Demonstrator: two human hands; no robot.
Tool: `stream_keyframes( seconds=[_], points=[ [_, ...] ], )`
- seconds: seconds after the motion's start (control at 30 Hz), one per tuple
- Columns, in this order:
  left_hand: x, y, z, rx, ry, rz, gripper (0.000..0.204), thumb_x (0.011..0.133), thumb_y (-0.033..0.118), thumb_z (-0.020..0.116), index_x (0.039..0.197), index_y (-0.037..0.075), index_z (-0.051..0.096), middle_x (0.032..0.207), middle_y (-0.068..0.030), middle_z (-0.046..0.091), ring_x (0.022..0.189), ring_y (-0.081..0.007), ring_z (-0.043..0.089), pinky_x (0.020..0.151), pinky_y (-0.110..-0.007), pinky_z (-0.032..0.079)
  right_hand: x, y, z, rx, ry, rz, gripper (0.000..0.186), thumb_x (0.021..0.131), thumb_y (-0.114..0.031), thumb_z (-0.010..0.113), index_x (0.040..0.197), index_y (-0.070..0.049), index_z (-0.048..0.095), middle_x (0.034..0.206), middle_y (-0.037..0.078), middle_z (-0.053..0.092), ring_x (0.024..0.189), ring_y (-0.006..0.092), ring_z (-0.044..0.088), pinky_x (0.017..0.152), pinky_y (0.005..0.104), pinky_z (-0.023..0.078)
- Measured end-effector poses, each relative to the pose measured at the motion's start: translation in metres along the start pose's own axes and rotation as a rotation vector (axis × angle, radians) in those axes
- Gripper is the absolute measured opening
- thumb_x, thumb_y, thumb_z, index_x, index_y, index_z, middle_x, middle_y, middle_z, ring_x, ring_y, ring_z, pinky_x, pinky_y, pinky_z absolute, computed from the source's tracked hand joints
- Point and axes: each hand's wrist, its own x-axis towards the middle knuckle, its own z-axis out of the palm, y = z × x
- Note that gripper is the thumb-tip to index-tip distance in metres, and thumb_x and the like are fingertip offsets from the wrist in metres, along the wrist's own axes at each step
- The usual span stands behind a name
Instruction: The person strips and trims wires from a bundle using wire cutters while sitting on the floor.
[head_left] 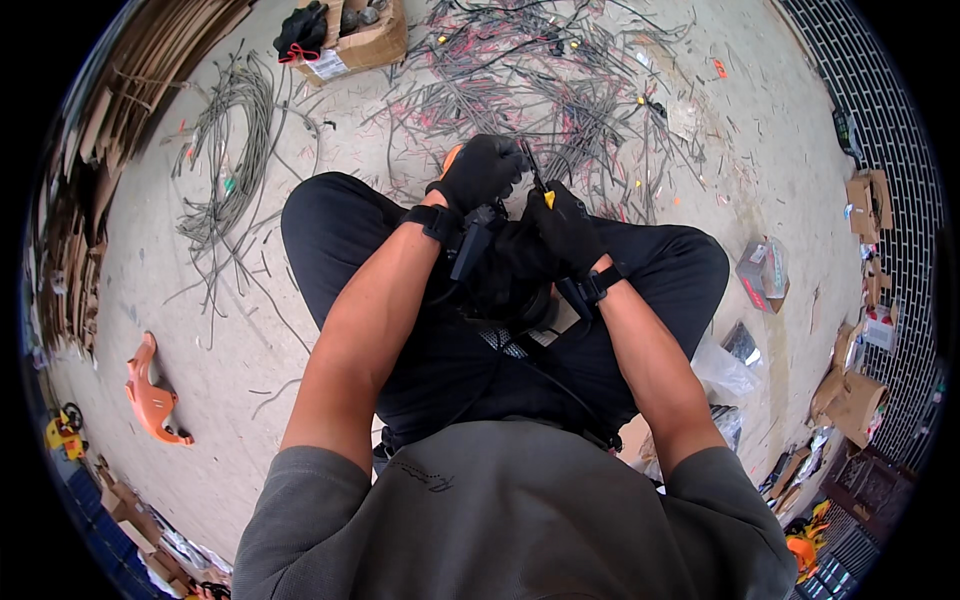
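My left hand [480,173], in a black glove, is held over the crossed legs with its fingers curled closed. An orange piece [452,158] shows along its outer side, mostly hidden, so I cannot make out what it belongs to. Close beside it on the right, my right hand [568,222], also gloved in black, is closed around a slim dark hand tool [535,168] with a yellow part at the grip. The tool's narrow end points up and away, near the left fingertips. Whether the left fingers pinch a wire there is too small to tell.
Cut grey, black and red cable pieces [500,75] litter the floor ahead. A looped cable bundle [225,150] lies left, and a cardboard box [365,48] stands beyond. An orange plastic part [150,392] rests lower left. A small open box [763,275] sits to the right.
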Motion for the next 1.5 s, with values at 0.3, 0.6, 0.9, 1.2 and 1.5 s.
stream_keyframes(
  seconds=[0.3,0.6,0.9,1.2,1.5],
  points=[
    [0.005,-0.006,-0.006,-0.257,-0.135,-0.147,0.023,0.091,0.017,0.054,0.096,0.001,0.069,0.073,-0.0037,0.065,0.062,-0.0093,0.059,0.058,-0.023,0.048,0.004,-0.002,-0.001,0.103,0.029,0.07,0.025,0.093,-0.026,0.055,0.094,-0.001,0.054,0.086,0.021,0.059,0.081,0.0384,0.058,0.068,0.0438,0.045],
    [0.004,-0.007,-0.009,-0.221,-0.125,-0.147,0.023,0.091,0.02,0.058,0.095,0.0,0.069,0.072,-0.0023,0.064,0.061,-0.0084,0.058,0.058,-0.023,0.047,0.0,0.001,-0.007,0.007,-0.137,-0.015,0.03,0.092,-0.011,0.054,0.122,-0.008,0.058,0.114,0.02,0.056,0.091,0.0353,0.059,0.075,0.0407,0.05],
    [0.003,-0.004,-0.008,-0.132,-0.068,-0.148,0.018,0.087,0.018,0.064,0.089,0.001,0.068,0.072,-0.0003,0.063,0.061,-0.0066,0.056,0.057,-0.022,0.046,-0.003,0.017,-0.003,-0.371,0.034,-0.449,0.032,0.09,-0.009,0.056,0.122,-0.008,0.058,0.115,0.021,0.056,0.092,0.0359,0.06,0.075,0.0422,0.05],
    [0.004,-0.01,-0.004,-0.049,0.014,0.016,0.019,0.08,0.021,0.066,0.074,0.003,0.067,0.061,-0.0016,0.061,0.054,-0.008,0.055,0.051,-0.027,0.043,-0.004,0.008,-0.007,-0.29,-0.022,-0.375,0.028,0.093,-0.012,0.054,0.12,-0.008,0.059,0.107,0.019,0.057,0.086,0.0329,0.059,0.073,0.0421,0.048],
    [0.006,-0.016,-0.002,0.038,0.064,0.065,0.018,0.077,0.021,0.069,0.074,0.003,0.068,0.06,-0.0032,0.061,0.057,-0.0095,0.056,0.053,-0.029,0.044,-0.005,0.011,-0.005,-0.281,-0.046,-0.351,0.033,0.092,-0.012,0.054,0.124,-0.009,0.056,0.112,0.02,0.055,0.094,0.0359,0.058,0.077,0.0423,0.049]
  ],
)
